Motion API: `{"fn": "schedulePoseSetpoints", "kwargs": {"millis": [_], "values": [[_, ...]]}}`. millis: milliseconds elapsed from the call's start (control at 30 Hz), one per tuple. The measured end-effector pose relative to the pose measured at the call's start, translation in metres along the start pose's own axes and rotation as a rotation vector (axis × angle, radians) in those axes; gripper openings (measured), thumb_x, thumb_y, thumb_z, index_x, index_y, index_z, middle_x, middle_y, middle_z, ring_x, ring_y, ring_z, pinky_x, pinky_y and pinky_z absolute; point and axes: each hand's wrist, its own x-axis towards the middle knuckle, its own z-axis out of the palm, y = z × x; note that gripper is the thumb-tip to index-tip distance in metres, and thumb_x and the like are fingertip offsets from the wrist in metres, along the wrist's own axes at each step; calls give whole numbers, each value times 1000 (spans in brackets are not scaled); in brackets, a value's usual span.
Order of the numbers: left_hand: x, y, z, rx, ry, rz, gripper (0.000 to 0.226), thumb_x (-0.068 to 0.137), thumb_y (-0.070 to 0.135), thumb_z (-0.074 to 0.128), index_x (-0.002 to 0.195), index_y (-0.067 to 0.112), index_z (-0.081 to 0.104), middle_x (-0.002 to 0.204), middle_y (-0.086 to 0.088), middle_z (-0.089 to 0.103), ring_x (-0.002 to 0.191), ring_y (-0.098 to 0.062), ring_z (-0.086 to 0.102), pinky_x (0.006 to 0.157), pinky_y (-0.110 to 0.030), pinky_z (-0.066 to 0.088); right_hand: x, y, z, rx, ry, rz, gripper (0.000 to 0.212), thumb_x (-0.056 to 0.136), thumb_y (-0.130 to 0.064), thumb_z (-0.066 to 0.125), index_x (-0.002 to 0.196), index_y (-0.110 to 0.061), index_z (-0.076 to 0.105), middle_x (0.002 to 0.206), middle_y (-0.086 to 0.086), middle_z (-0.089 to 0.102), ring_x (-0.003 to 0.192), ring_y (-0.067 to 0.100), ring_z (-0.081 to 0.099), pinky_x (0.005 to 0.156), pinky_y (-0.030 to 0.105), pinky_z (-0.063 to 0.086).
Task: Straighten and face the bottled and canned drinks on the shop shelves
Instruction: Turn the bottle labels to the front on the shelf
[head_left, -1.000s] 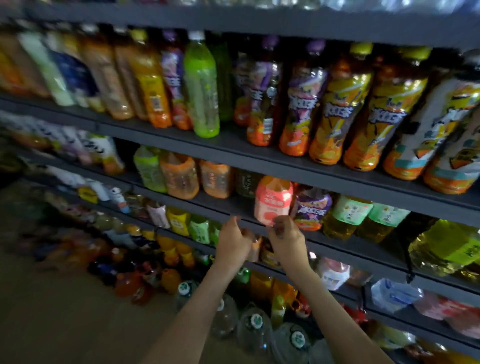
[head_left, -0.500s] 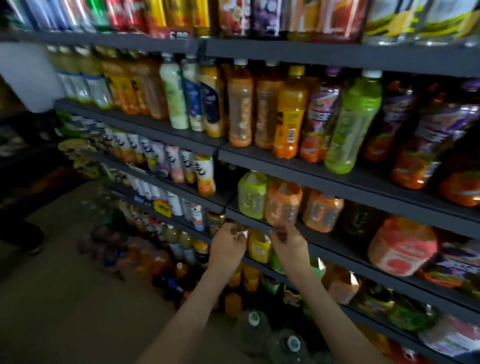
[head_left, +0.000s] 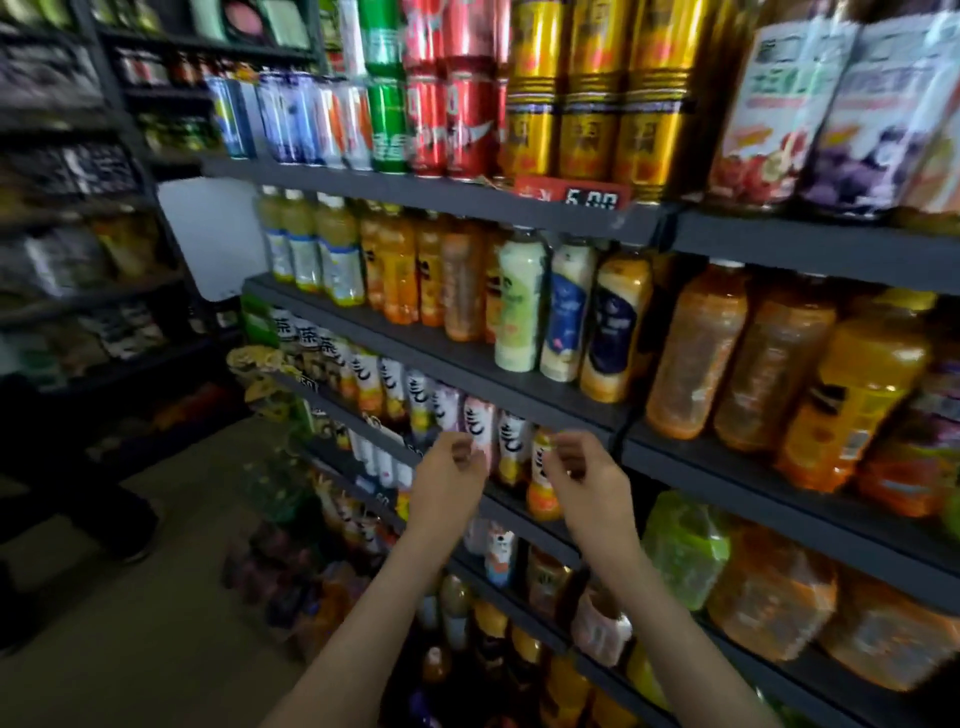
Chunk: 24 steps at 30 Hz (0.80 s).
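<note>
**Bottles in white labels (head_left: 415, 400) line the shelf right behind your 2 hands**

You have both arms raised toward the middle of the rack. Your left hand (head_left: 449, 480) has its fingers curled in toward the thumb, just in front of a pink-labelled bottle (head_left: 480, 431) at its 1 o'clock. Your right hand (head_left: 584, 483) is curled the same way. Its fingertips (head_left: 558, 444) are up by the top of an orange-bottomed bottle (head_left: 543, 488) at its 10 o'clock. Blur hides the contact, so you cannot tell whether either hand pinches a bottle or is only clenched close to it. The 2 hands are near each other but apart.

The white-labelled row runs from 10 o'clock of your hands down to the gap between them. Its black characters face out, and it stands on a dark shelf edge (head_left: 514, 509).

1 shelf up, at 12 o'clock, stand 3 tall cream bottles (head_left: 519, 306), and at 2 o'clock amber juice bottles (head_left: 696, 353). On the shelf above those, red cans (head_left: 457, 119) and gold cans (head_left: 587, 114) are stacked 2 high. A red price tag (head_left: 576, 195) sits under the gold ones. At 4 o'clock of your right hand lies a green bottle (head_left: 685, 551), 1 shelf down. At 8 o'clock is the brown floor (head_left: 156, 597).
</note>
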Motion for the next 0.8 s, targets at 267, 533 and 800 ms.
{"fn": "schedulePoseSetpoints", "kwargs": {"millis": [267,533,800], "values": [[140,31,-90,-71,210,142,24,96,25,52,119,19,53,95,14,52,85,-4,50,69,-15,38,128,-90,92,174,-19,-210,15,91,-19,60,105,-23,58,92,-17,59,86,-11,54,70,3,42],[265,15,-197,-113,404,295,18,94,24,54,112,20,54,98,11,59,85,3,55,62,-3,42,233,-168,201,195,12,-374,15,90,-18,61,101,-26,58,95,-14,61,88,-7,57,71,2,41],[430,4,-303,-163,439,489,15,93,18,54,106,25,52,91,22,54,83,7,53,68,-5,39,309,-218,319,179,165,-448,23,86,-15,64,104,-28,57,97,-11,63,90,0,60,79,9,46]]}}
